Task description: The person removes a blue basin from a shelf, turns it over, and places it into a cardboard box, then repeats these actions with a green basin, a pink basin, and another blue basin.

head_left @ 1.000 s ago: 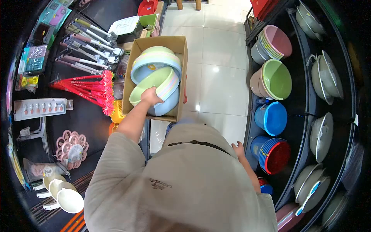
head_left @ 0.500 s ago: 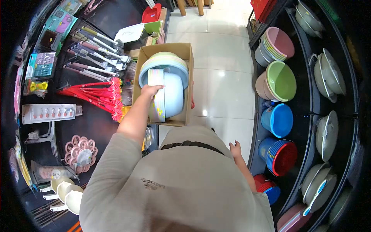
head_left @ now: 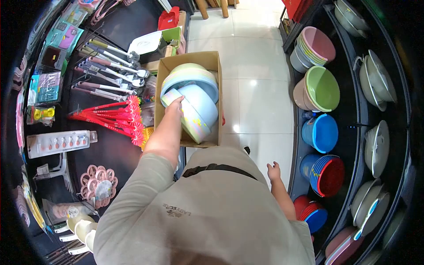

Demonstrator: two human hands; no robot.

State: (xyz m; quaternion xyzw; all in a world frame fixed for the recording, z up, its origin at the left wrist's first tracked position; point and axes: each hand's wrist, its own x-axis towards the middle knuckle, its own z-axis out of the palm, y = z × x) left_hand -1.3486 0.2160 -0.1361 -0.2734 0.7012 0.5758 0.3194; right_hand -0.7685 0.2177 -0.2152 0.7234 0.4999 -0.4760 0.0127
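Tilted basin stack (head_left: 198, 112) gripped in cardboard box (head_left: 199, 58)

Its edge was grasped by the left hand (head_left: 176, 107), fingers partly hidden, just beside other basins (head_left: 187, 72) packed in the box. The right hand (head_left: 274, 171) was held out empty, its fingers loosely spread

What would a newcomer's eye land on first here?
Probably the cardboard box at upper centre, where the left hand grips tilted pastel basins. After that, likely the bright red sticks with flower-like heads to its left, then the vivid blue bucket across the aisle on the right.
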